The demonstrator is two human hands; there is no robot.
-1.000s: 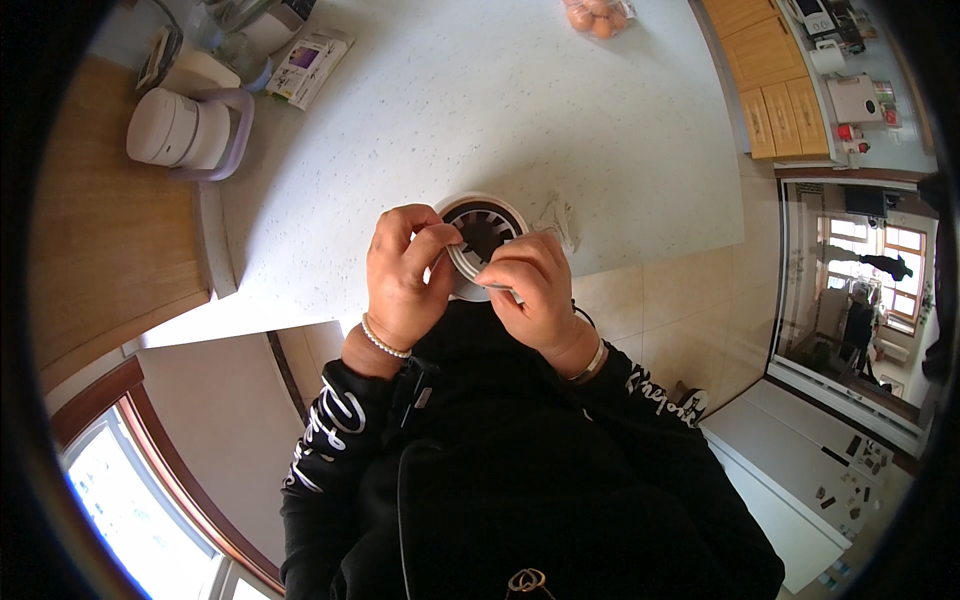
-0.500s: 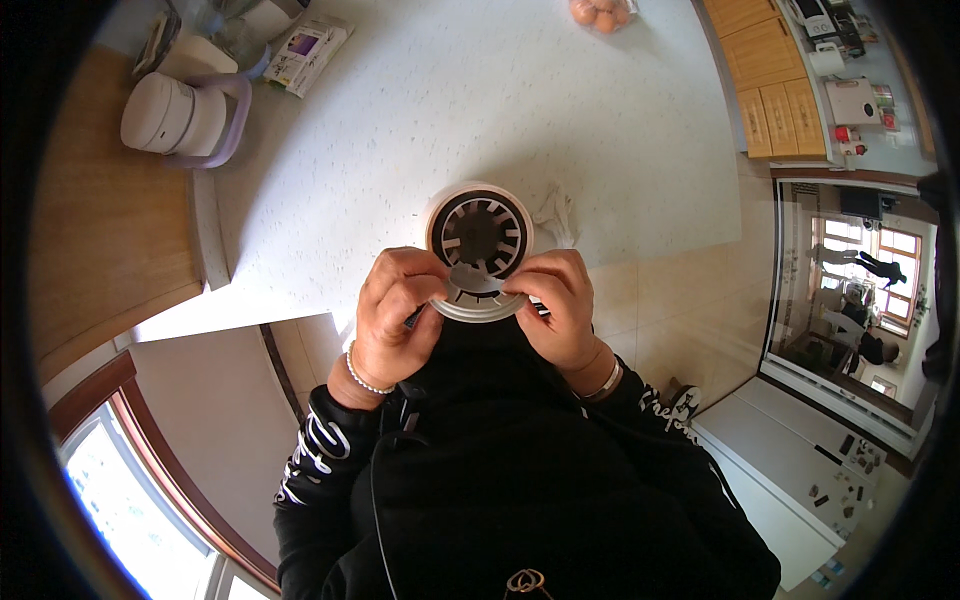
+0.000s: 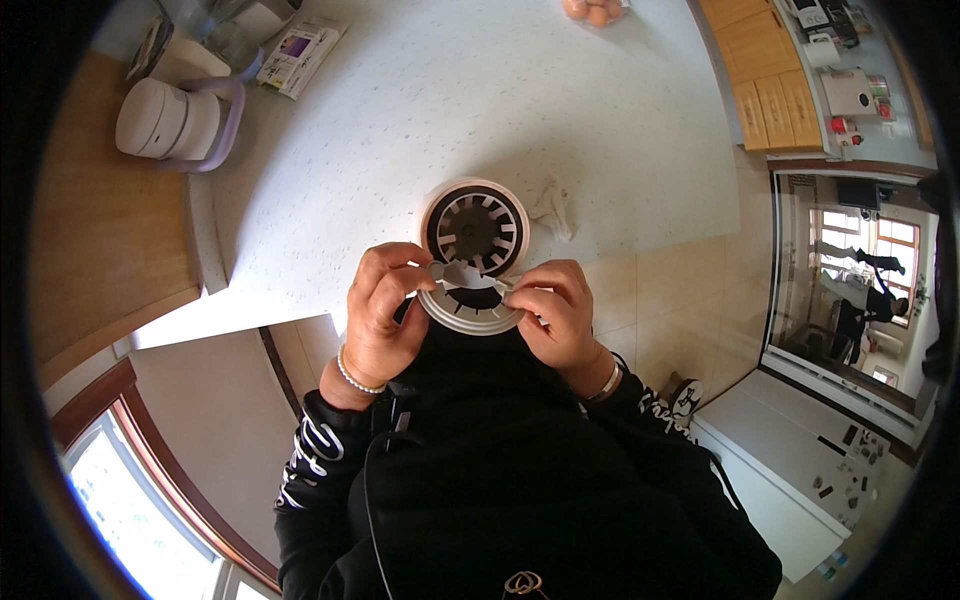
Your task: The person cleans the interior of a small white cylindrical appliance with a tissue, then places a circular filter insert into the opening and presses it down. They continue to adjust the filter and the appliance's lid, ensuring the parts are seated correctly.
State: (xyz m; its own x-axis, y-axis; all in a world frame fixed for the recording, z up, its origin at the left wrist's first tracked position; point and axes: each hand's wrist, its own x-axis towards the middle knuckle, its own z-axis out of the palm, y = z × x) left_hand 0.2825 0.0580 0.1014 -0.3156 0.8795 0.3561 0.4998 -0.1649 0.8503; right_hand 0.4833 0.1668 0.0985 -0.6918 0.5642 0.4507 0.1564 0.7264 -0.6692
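A round, pale-rimmed device [image 3: 428, 222] stands on the counter, with a dark round centre and light spokes around it. In front of it a pale ring-shaped part [image 3: 470, 322] with slots and a dark opening is held over the counter's front edge. My left hand [image 3: 380, 305] pinches its left side between thumb and fingertips. On the opposite side my right hand [image 3: 558, 315] pinches it the same way. A light grey, curved piece [image 3: 460, 274] shows between my fingertips; whether it belongs to the ring I cannot tell.
A crumpled white cloth or tissue [image 3: 552, 210] lies right of the device. At the far left stand a white appliance with a lilac handle [image 3: 180, 122] and a flat printed packet [image 3: 300, 55]. A clear bag of eggs [image 3: 595, 10] lies at the back of the white counter [image 3: 640, 150].
The ring-shaped part has come slightly toward me, away from the device's middle. My left fingers have spread a little further along its edge. My right hand stays almost in place.
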